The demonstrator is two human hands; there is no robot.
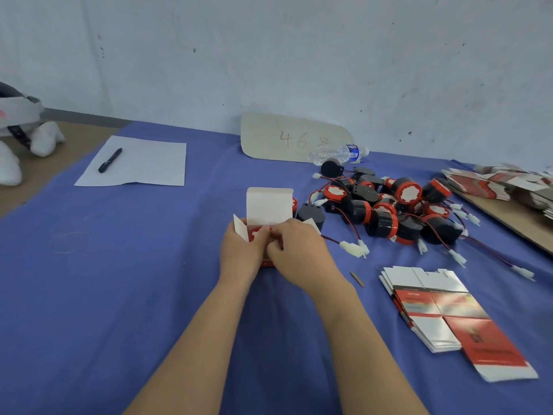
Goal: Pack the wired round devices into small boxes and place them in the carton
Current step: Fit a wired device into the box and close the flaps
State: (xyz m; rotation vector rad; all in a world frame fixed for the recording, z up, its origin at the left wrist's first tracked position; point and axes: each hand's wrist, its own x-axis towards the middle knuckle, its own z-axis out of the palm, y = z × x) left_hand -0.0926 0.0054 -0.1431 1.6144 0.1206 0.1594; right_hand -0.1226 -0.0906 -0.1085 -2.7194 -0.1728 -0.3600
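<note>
A small red and white box [268,206] stands on the blue cloth with its white lid flap up. Inside it shows the red and white top of a round device [258,233]. My left hand [241,253] grips the box from the left. My right hand [299,251] pinches at the box's open top from the right, fingertips meeting the left hand's. A heap of several black and red round devices [389,209] with red and black wires and white plugs lies to the right. No carton is in view.
A stack of flat box blanks [443,313] lies at the right front, more blanks [496,182] on a board at far right. A water bottle [339,154] and a cardboard sign [293,137] sit by the wall. Paper with a pen [110,160] lies at the left.
</note>
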